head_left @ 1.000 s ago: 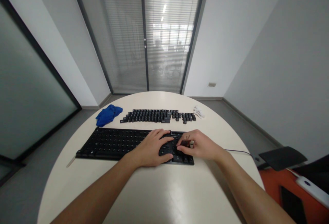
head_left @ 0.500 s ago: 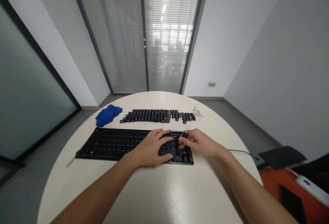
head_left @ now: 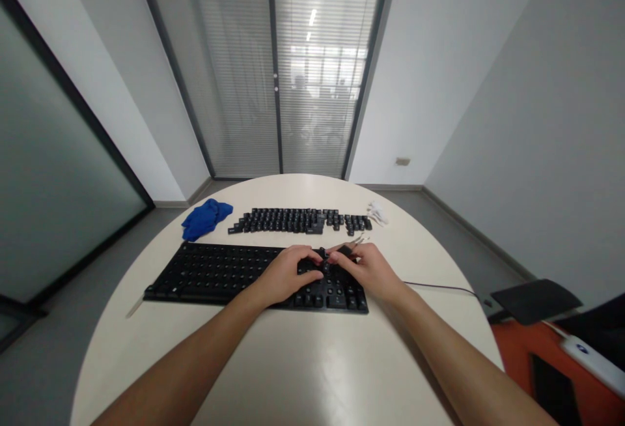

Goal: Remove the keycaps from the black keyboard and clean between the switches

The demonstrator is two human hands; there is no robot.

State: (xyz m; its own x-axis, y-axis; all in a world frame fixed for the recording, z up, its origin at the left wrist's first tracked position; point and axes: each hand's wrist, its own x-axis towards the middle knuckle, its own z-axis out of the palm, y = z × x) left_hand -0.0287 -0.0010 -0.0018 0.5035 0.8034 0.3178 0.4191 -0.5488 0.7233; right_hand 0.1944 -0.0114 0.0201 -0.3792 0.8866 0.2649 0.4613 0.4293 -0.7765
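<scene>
A black keyboard (head_left: pixel 219 273) lies across the table, with most of its key places bare of caps and some caps still on at its right end. My left hand (head_left: pixel 286 276) rests over its right-centre part, thumb and index finger apart, the index tip close to a small dark piece that I cannot make out clearly. My right hand (head_left: pixel 374 273) is closed on a keycap puller (head_left: pixel 347 250) with thin wires and a black middle, held tilted, its left end near my left fingertips. Rows of removed keycaps (head_left: pixel 283 219) lie behind the keyboard.
A crumpled blue cloth (head_left: pixel 206 219) lies at the back left, a crumpled white tissue (head_left: pixel 377 213) at the back right. A light stick (head_left: pixel 134 307) pokes out by the keyboard's left corner. The cable (head_left: pixel 439 286) runs right across the round table (head_left: pixel 293 374).
My right hand has shifted slightly left and tipped the keycap puller from upright to nearly level. My left hand has drawn a little left, its fingers now meeting the puller's end area.
</scene>
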